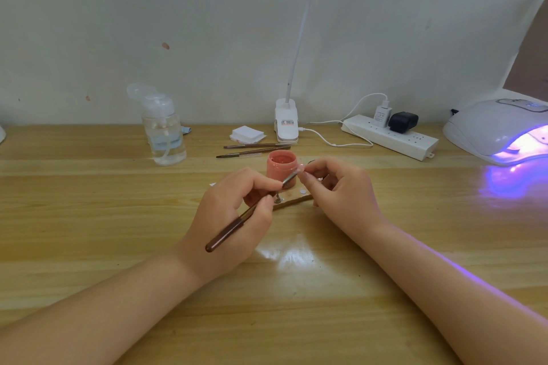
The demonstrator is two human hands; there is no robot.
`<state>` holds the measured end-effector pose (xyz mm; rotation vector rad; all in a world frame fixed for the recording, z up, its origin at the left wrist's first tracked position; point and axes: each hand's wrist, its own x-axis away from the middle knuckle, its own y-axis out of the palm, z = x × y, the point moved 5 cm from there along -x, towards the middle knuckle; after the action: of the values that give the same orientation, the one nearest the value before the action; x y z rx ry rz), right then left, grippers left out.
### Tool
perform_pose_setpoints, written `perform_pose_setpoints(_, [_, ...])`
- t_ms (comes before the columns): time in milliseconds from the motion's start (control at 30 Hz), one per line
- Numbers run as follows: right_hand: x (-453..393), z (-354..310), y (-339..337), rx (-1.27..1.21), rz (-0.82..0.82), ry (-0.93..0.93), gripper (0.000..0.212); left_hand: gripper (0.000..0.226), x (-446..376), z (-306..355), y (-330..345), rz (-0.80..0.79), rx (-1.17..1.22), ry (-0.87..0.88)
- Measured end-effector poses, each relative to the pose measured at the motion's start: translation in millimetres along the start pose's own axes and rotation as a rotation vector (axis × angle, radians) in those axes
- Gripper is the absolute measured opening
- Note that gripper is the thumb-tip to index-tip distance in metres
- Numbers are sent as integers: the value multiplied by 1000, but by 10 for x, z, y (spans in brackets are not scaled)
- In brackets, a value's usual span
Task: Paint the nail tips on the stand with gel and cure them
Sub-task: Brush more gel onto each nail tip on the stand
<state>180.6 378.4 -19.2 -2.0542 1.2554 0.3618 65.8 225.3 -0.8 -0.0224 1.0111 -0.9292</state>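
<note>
My left hand [234,213] grips a brown-handled gel brush [229,230], its metal ferrule and bristles pointing up and right. The bristles touch a small clear nail tip [302,170] pinched between the fingers of my right hand [338,190]. Just behind both hands stands an open pink gel jar [280,167]. A small metal stand peg [278,198] and a brown stick [292,203] lie on the table between my hands, partly hidden by fingers. The white curing lamp [498,130] at the far right glows purple.
Two spare brushes [255,149] and a stack of white wipes [247,134] lie behind the jar. A clear pump bottle [164,130] stands at the left. A clip lamp [286,121], its cable and a power strip [391,136] line the back wall.
</note>
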Motion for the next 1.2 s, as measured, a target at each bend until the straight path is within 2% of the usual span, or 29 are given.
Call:
perform_pose_setpoints(67, [0, -10, 2, 4, -3, -10, 5, 19, -11, -4, 4, 26, -9, -41])
perform_pose_setpoints(167, [4, -16, -4, 4, -5, -9, 8, 25, -22, 2, 35, -20, -40, -34])
perform_pose_setpoints(333, [9, -23, -4, 8, 1, -12, 12, 19, 5, -1, 17, -26, 10, -21])
perform_pose_setpoints(433, [8, -14, -3, 0, 0, -7, 5, 17, -7, -12, 20, -6, 15, -81])
perform_pose_setpoints(500, [7, -15, -2, 3, -3, -10, 8, 19, -5, -24, 44, -36, -2, -97])
perform_pose_setpoints(667, [9, -26, -4, -4, 14, -12, 18, 18, 18, 5, 37, -32, 28, -60])
perform_pose_setpoints(767, [11, -22, 4, -3, 10, -17, 13, 18, 5, 19, 15, 13, 19, -66])
perform_pose_setpoints(833, [8, -8, 0, 0, 4, -8, 9, 21, -3, 14, 35, -14, -3, -65])
perform_pose_setpoints(933, [7, -11, 1, 11, 3, -16, 18, 20, 4, -13, 59, -53, -40, -52])
perform_pose_setpoints(1200, [8, -13, 2, 8, -1, -18, 15, 21, -1, 35, 38, -14, -31, -50])
